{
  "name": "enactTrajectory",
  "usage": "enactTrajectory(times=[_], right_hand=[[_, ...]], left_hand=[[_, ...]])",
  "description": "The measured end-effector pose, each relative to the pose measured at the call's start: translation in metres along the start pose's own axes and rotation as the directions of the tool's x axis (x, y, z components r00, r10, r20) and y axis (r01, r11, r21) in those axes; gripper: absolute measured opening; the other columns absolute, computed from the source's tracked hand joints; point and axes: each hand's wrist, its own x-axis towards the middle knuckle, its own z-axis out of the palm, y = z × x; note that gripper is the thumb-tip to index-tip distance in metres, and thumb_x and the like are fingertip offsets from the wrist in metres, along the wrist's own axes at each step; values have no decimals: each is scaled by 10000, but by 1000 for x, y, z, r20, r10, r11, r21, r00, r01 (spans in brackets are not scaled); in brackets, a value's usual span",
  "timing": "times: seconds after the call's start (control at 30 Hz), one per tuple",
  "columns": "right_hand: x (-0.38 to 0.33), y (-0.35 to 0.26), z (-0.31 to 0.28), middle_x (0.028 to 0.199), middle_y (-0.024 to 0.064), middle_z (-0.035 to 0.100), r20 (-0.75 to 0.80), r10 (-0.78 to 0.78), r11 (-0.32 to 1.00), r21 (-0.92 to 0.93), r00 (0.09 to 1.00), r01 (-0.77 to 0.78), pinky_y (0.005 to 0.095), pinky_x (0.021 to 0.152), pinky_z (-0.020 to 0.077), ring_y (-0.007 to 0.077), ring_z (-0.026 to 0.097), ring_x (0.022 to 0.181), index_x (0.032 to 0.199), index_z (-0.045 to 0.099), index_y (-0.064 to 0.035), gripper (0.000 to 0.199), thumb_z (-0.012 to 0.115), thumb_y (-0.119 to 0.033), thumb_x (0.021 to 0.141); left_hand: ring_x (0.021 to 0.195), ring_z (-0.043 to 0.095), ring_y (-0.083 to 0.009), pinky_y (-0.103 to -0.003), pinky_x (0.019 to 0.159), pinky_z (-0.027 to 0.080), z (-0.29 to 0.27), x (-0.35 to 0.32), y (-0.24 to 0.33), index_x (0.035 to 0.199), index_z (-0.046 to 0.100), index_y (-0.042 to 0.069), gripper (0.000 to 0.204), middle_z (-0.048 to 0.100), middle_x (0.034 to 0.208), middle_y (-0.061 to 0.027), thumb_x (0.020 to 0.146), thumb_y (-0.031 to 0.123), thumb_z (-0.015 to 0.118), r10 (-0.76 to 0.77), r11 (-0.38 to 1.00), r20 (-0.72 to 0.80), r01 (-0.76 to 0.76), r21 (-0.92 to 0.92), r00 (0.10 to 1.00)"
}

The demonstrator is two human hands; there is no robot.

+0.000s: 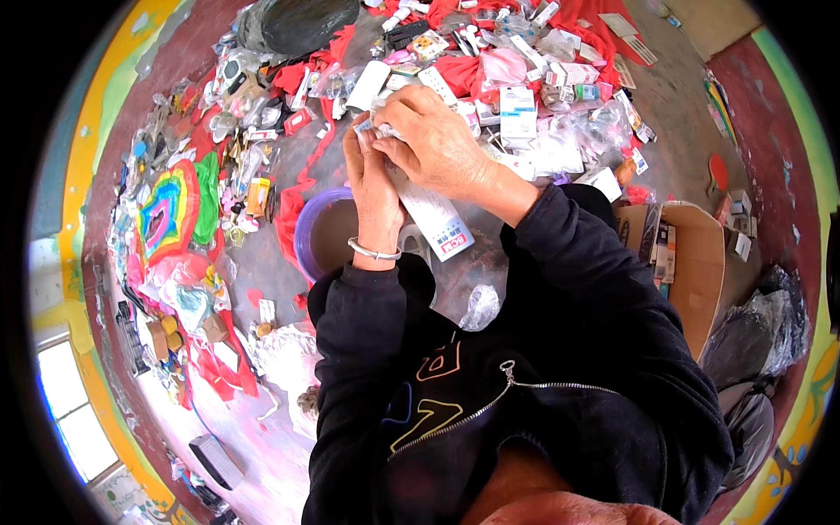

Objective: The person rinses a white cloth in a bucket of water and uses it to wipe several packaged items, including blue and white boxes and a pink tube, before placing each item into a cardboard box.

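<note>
Both my hands are raised together over a cluttered floor. My left hand (372, 179), with a silver bangle on the wrist, and my right hand (437, 140) pinch the top end of a long white packet (435, 214) that hangs down between them, with a red and blue label at its lower end. A bit of clear wrapping shows at my fingertips (372, 125). Black sleeves cover both forearms.
A purple plastic bowl (306, 229) lies just below my left wrist. Small boxes, packets and red cloth (525, 96) spread beyond my hands. A rainbow toy (166, 214) sits at the left, an open cardboard box (691, 262) at the right, a crumpled clear bag (479, 306) near my chest.
</note>
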Motion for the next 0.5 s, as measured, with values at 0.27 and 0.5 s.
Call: enactTrajectory(times=[0.27, 0.5], right_hand=[[-41, -18, -31, 868, 101, 562, 526, -167, 976, 210, 834, 64, 356, 734, 436, 262, 554, 826, 793, 550, -39, 119, 564, -88, 685], [-31, 29, -46, 712, 61, 586, 401, 730, 288, 554, 553, -781, 254, 528, 455, 131, 568, 605, 828, 579, 2, 280, 614, -268, 762]], left_hand=[[698, 580, -178, -304, 599, 502, -35, 31, 6, 1075, 391, 59, 276, 539, 868, -60, 907, 275, 424, 268, 960, -152, -252, 120, 951], [799, 608, -297, -398, 611, 527, -44, 32, 20, 1116, 343, 86, 354, 515, 972, -111, 883, 323, 468, 195, 977, -181, -207, -51, 964]])
